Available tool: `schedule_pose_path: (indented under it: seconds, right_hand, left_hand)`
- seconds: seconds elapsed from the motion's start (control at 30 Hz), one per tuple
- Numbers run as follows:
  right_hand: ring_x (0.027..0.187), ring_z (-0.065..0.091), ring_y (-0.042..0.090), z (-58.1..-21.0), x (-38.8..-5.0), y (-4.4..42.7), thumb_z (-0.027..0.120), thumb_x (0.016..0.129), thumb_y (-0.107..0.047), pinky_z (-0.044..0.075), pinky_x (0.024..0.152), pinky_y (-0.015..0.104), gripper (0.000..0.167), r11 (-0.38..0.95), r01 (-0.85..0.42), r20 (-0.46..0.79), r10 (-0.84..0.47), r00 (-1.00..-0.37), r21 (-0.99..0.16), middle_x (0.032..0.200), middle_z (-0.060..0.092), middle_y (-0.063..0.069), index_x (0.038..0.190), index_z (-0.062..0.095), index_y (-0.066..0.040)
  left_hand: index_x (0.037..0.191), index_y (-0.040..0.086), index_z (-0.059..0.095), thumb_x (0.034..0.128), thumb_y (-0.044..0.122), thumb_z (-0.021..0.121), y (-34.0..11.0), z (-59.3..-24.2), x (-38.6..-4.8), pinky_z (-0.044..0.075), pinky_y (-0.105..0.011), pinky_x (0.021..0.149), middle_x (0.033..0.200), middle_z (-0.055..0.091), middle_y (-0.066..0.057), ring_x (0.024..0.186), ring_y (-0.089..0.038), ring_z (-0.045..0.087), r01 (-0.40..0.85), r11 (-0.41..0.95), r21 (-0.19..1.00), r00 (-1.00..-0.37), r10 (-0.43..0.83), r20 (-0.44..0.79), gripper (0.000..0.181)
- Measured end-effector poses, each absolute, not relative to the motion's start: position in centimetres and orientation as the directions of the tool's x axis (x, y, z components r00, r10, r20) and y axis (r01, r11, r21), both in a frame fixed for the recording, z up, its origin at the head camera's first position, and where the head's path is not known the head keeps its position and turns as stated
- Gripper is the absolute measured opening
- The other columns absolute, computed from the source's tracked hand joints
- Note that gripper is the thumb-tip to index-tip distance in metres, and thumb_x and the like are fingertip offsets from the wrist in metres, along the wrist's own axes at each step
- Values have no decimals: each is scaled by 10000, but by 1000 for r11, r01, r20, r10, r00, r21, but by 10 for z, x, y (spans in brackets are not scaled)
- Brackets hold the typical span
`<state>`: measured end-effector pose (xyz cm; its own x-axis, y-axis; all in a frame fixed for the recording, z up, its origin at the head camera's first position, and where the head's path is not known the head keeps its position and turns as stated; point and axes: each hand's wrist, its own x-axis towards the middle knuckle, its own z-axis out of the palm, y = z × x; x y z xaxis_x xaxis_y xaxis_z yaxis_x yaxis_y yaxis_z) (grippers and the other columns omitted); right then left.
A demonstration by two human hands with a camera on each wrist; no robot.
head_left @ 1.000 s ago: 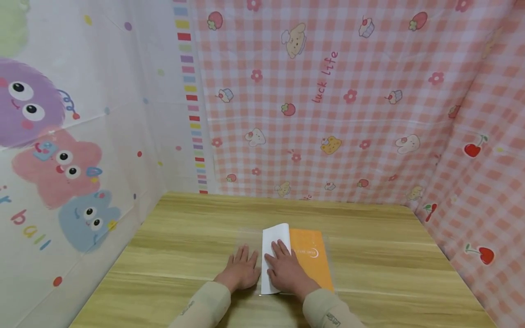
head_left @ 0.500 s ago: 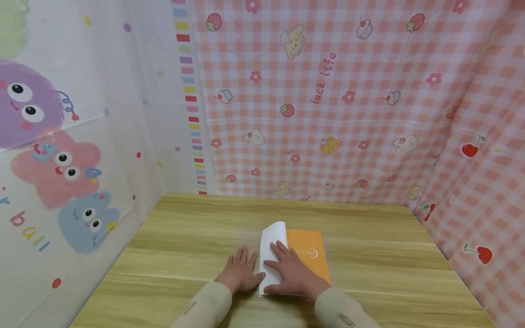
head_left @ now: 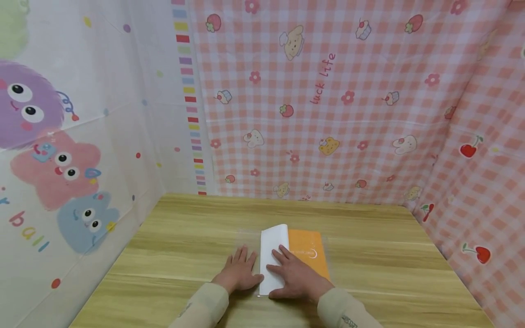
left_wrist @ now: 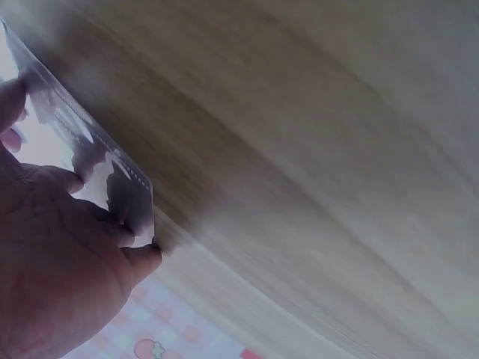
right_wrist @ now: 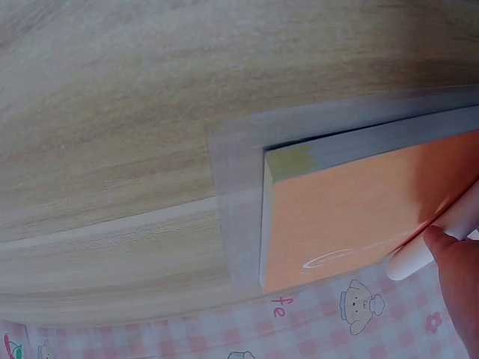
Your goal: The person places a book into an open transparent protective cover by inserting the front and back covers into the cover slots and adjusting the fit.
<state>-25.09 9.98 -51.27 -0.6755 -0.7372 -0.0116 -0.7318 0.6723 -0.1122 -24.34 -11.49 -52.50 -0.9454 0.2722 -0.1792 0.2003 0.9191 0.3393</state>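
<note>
A book with an orange cover (head_left: 305,239) lies on the table, and the right wrist view shows its thick page edge. Over its left part curls a white sheet (head_left: 272,239). My right hand (head_left: 296,279) rests on that sheet, fingers spread; in the right wrist view only part of the hand (right_wrist: 460,284) shows. A clear plastic sheet (right_wrist: 236,224) lies beneath the book and sticks out past its edges. Flat to the left, my left hand (head_left: 237,272) presses the plastic (left_wrist: 135,202), its thumb at the white sheet's left edge.
The wood-grain table (head_left: 184,237) extends to both sides. Behind it hangs a pink checked cloth (head_left: 311,173), and a white cloth with cartoon figures (head_left: 82,173) hangs on the left.
My right hand has slid slightly right and toward me over the white sheet. The left thumb has moved out to that sheet's edge, while the rest of the left hand stays nearly still.
</note>
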Motion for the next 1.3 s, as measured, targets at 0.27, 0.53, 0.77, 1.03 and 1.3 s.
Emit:
schedule_pose_path:
  seconds: [0.27,0.53,0.77,1.03,1.3]
  right_hand:
    - [1447,297,338,-514,-251,99,646,852,-638,295,1150,420,726,674,-733,-43,-738,-673,-97,1531,399,170,1402,584,-169]
    - [1453,291,320,-513,-251,98,606,880,-647,294,1149,429,730,667,-737,-46,-744,-666,-112,1538,394,168,1417,565,-155]
    - [1448,304,318,-512,-249,100,589,885,-655,314,1139,428,728,659,-741,-27,-749,-662,-131,1532,409,151,1410,570,-151]
    - [1446,310,308,-514,-249,102,562,901,-657,317,1138,414,711,642,-758,-13,-764,-645,-116,1526,424,133,1410,569,-162]
    - [1430,337,324,-520,-252,101,550,912,-648,324,1133,430,692,614,-783,42,-784,-620,-97,1502,453,142,1390,587,-148]
  left_hand:
    - [1464,-18,436,900,447,629,-116,-516,-239,192,-635,1129,1551,259,-313,1448,-446,217,221,905,364,-943,294,-157,755]
    - [1493,-5,401,944,421,594,-116,-513,-239,175,-614,1145,1575,226,-288,1465,-430,180,215,908,359,-933,300,-198,721]
    - [1504,36,403,973,381,533,-118,-537,-249,178,-612,1144,1583,244,-253,1472,-408,179,225,920,322,-941,291,-175,647]
    - [1493,28,418,990,308,451,-119,-544,-251,176,-628,1137,1574,255,-262,1468,-415,185,242,910,337,-945,300,-133,577]
    - [1496,25,414,1014,292,440,-117,-523,-242,175,-627,1139,1576,247,-269,1467,-427,178,235,907,348,-937,307,-167,552]
